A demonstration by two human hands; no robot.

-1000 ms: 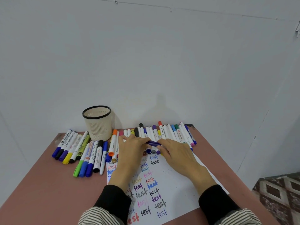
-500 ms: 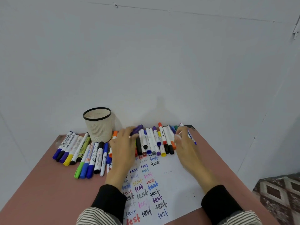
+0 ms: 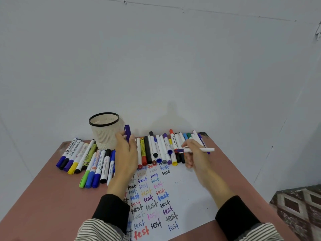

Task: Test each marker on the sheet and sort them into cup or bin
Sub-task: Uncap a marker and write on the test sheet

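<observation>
Markers [image 3: 81,158] lie side by side at the left of centre on the worktop [image 3: 43,197], caps toward the viewer, likely so each colour reads at a glance. Just right of them and higher in the frame stands the mesh cup [image 3: 104,130], upright and open-mouthed; nothing shows inside it from here. The left hand [image 3: 126,152] sits beside the cup's right wall, its grip curled round a purple marker [image 3: 127,134] that points upward, seemingly on its way to the cup. Whether that hand touches the cup I cannot tell. Right of the hand a second row of markers [image 3: 159,150] lies along the top edge of the test sheet [image 3: 187,193], handy to the writing area. The right hand [image 3: 194,153], right of centre, holds a white-barrelled marker [image 3: 196,150] almost level, pinched at mid-barrel; its purple end points left, over the second row, and the white end juts right past the grip. The sheet, in the lower middle of the frame, is covered in coloured "test" words. No bin is in view.
</observation>
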